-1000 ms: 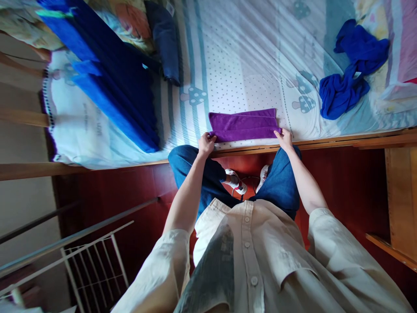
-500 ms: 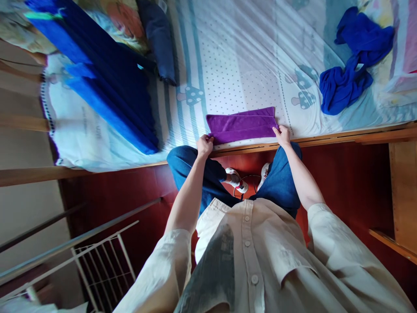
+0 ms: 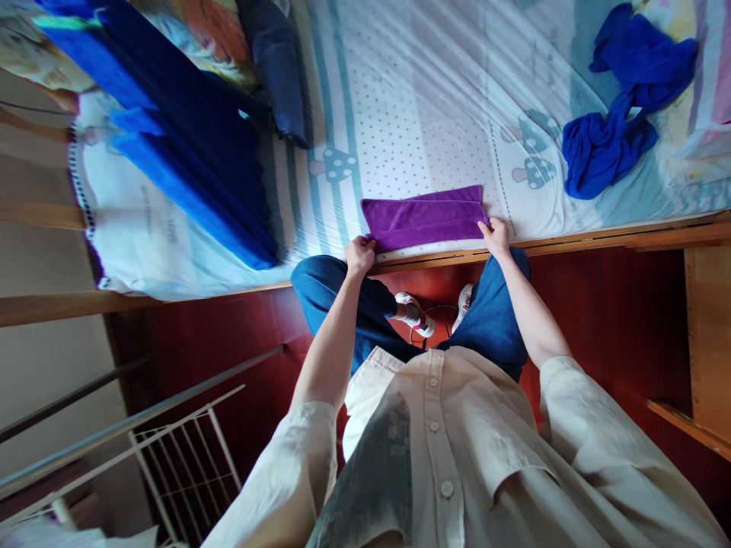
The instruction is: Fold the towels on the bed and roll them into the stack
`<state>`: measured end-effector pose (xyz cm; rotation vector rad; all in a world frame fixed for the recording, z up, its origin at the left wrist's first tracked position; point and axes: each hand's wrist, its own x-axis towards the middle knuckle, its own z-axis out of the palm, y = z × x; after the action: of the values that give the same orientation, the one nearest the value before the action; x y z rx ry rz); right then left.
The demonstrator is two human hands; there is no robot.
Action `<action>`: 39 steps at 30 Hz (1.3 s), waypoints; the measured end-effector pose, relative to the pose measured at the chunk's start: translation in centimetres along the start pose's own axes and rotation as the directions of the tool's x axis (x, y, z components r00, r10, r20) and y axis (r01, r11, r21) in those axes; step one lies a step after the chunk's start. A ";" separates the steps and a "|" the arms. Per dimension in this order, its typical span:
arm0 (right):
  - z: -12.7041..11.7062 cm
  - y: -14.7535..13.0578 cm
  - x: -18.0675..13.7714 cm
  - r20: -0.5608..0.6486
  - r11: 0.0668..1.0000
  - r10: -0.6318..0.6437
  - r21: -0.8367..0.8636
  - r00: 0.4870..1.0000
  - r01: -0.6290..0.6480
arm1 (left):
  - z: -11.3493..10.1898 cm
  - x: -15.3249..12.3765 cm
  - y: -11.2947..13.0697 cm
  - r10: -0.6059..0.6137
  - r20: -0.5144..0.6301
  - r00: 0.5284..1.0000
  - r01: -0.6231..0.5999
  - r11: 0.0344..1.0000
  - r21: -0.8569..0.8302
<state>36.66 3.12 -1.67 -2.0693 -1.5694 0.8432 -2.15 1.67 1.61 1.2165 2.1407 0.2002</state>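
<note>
A folded purple towel (image 3: pixel 426 219) lies at the front edge of the bed, its layers slightly out of line so a strip shows along the far side. My left hand (image 3: pixel 360 255) pinches its near left corner. At the other end, my right hand (image 3: pixel 496 235) has its thumb and fingers closed on the right edge. The cloth rests on a white, dotted part of the bed sheet (image 3: pixel 411 144).
Long blue cloths (image 3: pixel 194 144) lie in a pile on the left of the bed, beside a dark rolled item (image 3: pixel 277 68). A crumpled blue cloth (image 3: pixel 608 148) is at the right. A wooden bed rail (image 3: pixel 571 245) runs in front; a white metal rack (image 3: pixel 188 449) stands lower left.
Both hands keep their hold on the purple towel, which stays in place. Only the camera view has shifted very slightly.
</note>
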 end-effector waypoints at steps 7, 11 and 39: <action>-2.2 -1.8 -2.4 -0.074 0.978 -0.108 -0.185 0.991 0.093 | -0.3 -1.6 0.0 0.173 -0.108 0.979 -0.168 0.984 0.053; -3.6 -2.8 -4.3 0.027 0.892 -0.324 -0.325 0.946 0.315 | 0.3 -3.6 0.2 0.537 -0.028 0.843 -0.516 0.822 0.239; -4.3 -2.8 -2.6 0.370 0.882 -0.286 -0.260 0.884 0.394 | -0.8 -0.4 0.3 0.550 0.405 0.731 -0.676 0.665 0.318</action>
<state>37.09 1.54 3.82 -1.8277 -2.3159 0.8604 -2.32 1.65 2.52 2.1019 1.4806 -0.1883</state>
